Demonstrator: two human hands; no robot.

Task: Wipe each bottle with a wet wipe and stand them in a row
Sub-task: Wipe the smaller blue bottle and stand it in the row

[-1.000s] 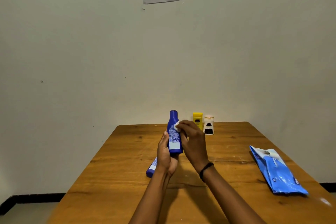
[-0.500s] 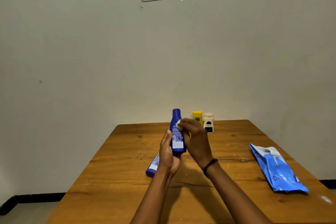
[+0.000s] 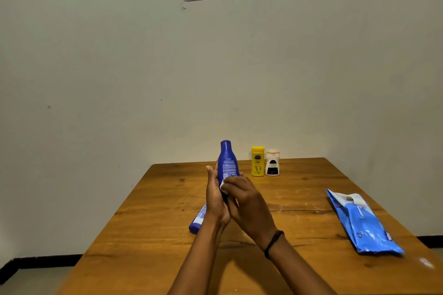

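dark blue bottle (image 3: 227, 165), white print. wipe (image 3: 223, 186) white. at 2 o'clock: yellow bottle (image 3: 258, 161), white bottle (image 3: 272, 163) with black label. pack (image 3: 364, 225) at 4 o'clock blue. table (image 3: 165, 201) brown woodgrain.

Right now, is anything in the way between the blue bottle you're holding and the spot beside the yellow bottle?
Nothing visible. The upright blue bottle, gripped by the left hand, has only bare table between it and the yellow bottle. The other blue bottle lies nearer, off that path.
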